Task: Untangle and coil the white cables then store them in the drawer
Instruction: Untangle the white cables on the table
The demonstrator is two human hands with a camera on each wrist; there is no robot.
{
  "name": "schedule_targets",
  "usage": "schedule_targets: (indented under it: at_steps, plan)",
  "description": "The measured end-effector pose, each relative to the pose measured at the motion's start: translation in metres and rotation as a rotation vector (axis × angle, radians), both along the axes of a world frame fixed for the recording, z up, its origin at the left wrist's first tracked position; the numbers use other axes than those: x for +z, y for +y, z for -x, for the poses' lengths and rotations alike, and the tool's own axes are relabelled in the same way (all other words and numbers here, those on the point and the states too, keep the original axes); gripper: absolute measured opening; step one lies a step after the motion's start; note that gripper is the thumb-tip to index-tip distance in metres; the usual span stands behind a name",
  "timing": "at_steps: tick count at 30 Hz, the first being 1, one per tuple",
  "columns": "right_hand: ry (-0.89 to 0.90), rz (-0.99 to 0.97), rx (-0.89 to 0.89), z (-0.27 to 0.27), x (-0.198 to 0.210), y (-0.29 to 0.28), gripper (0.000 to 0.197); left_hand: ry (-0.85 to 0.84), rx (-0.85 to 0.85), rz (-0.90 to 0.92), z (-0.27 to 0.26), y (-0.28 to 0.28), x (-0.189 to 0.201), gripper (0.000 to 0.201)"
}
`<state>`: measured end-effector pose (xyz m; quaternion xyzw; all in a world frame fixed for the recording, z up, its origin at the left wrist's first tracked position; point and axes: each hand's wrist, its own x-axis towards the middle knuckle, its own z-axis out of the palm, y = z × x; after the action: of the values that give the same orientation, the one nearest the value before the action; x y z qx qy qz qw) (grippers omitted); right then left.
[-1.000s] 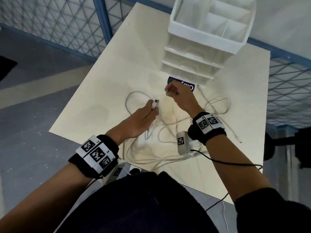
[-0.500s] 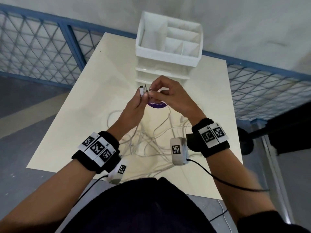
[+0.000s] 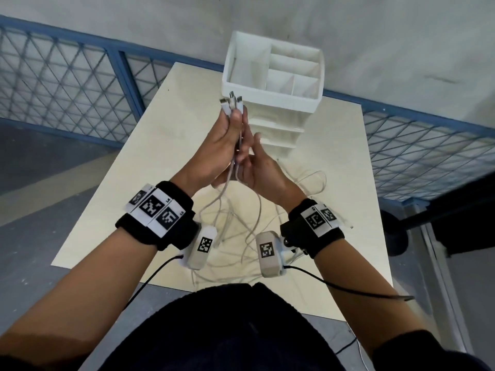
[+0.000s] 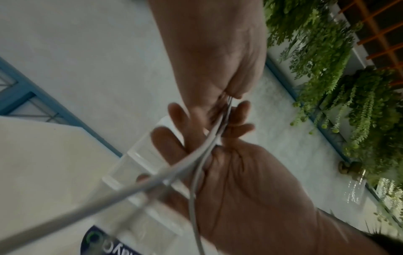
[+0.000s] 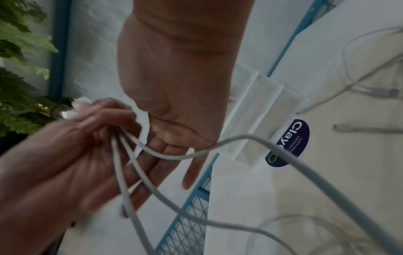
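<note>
- Cables (image 3: 232, 167): several white leads gathered into one bundle and lifted above the table (image 3: 112, 183), in front of the drawer unit (image 3: 276, 127).
- Left hand (image 3: 217, 153): fingers curled tight round the bundle just below the plugs (image 3: 231, 101); judged to be keeping the ends level so the strands can be separated from one fixed point.
- Right hand (image 3: 257, 167): sits just below the left, fingers fairly straight and spread, strands passing between them; no firm grip seen. Judged to be combing downward.
- Orientation: held section runs near vertical, plugs pointing up toward the unit; the slack hangs to a loose tangle (image 3: 241, 236) on the table.
- Drawers: appear closed; storage not yet begun.
</note>
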<state>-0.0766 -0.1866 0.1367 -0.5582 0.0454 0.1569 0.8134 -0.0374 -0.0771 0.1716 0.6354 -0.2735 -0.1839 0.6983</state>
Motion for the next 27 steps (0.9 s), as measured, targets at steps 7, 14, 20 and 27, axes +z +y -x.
schedule_targets:
  at_steps: [7, 14, 20, 27]
  plan:
    - [0.004, 0.446, 0.194, 0.010, -0.024, -0.022, 0.056, -0.074, 0.146, 0.105, -0.025, 0.033, 0.024, 0.027]
    - [0.059, 0.772, -0.080, 0.022, -0.032, -0.070, 0.050, -0.282, 0.269, -0.198, -0.035, 0.066, 0.014, 0.018]
    - [-0.178, 0.860, 0.062, 0.013, 0.001, -0.052, 0.051, -0.393, -0.027, -0.639, -0.008, 0.031, -0.024, 0.027]
    - [-0.199, 0.785, 0.136, 0.028, 0.011, -0.059, 0.021, -0.524, -0.092, -0.773, -0.012, 0.026, -0.023, 0.031]
